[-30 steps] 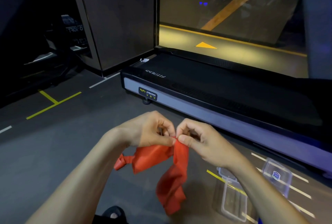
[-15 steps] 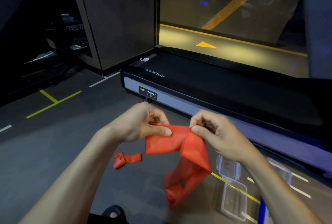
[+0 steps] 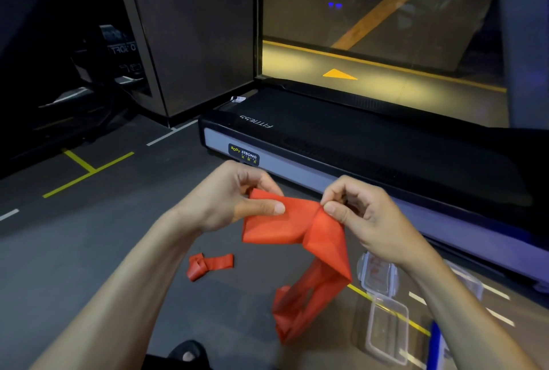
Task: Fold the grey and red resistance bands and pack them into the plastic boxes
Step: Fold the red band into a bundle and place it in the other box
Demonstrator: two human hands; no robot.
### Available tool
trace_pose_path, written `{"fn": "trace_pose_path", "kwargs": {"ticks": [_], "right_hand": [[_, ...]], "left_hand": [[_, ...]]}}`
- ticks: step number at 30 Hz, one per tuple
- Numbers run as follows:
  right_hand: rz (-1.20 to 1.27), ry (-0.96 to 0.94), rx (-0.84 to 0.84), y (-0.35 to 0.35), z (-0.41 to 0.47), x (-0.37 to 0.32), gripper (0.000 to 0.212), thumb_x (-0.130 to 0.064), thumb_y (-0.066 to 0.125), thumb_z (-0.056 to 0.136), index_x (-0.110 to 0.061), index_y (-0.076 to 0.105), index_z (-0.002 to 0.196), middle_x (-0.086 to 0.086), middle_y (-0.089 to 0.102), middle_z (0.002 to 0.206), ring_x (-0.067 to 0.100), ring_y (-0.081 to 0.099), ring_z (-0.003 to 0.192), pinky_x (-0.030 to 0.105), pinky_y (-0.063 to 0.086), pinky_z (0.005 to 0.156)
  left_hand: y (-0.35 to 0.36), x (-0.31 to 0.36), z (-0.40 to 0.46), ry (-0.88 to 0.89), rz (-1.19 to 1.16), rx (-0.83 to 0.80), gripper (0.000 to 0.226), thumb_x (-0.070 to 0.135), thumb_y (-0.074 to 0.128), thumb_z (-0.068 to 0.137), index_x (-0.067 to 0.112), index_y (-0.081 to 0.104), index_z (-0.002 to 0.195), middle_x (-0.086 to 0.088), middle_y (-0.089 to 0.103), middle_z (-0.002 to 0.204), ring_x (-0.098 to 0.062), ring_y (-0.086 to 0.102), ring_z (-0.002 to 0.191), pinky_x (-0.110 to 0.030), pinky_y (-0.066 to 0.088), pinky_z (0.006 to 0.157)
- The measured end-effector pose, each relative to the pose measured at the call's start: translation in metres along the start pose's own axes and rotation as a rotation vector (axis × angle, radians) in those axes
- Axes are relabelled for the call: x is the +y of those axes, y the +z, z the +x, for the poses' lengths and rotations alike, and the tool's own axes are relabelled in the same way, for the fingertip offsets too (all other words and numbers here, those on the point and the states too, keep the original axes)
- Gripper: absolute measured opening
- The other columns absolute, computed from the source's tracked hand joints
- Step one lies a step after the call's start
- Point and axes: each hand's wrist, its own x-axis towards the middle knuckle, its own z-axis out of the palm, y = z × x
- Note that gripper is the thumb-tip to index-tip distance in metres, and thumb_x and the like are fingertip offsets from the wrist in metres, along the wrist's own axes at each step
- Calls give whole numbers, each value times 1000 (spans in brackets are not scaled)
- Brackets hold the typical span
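Fingers of the left hand curl round the left edge of the red band, thumb flat across its top; the right hand pinches the upper edge between thumb and forefinger. The band hangs in the air at the centre of the frame, its flat panel spread between both hands, and its tail drops to the floor at lower centre (folded on itself there). A knotted red piece lies on the floor, lower left of centre. Clear plastic boxes sit at lower right, under the right forearm. A black treadmill crosses the middle.
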Motion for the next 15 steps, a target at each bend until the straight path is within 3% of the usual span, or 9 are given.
{"fn": "trace_pose_path", "kwargs": {"ticks": [6,11,15], "right_hand": [[61,6,60,1,1,1,8,-10,65,98,-17,66,93,7,63,83,10,56,75,29,45,70],[86,18,79,2,1,1,11,-3,65,97,-14,65,92,-4,62,79,7,55,74,24,45,69],[88,16,88,3,1,-1,12,-4,65,97,-14,65,92,6,63,81,10,55,74,28,45,70]], "left_hand": [[4,-1,2,35,-81,133,12,7,81,81,3,77,91,-8,78,88,-15,74,82,-25,58,76],[6,-3,3,58,-66,167,20,16,79,80,4,78,96,-7,79,91,-13,73,84,-26,58,79],[7,-4,4,54,-67,181,24,20,81,76,6,78,96,-6,79,90,-12,73,83,-24,58,77]]}}
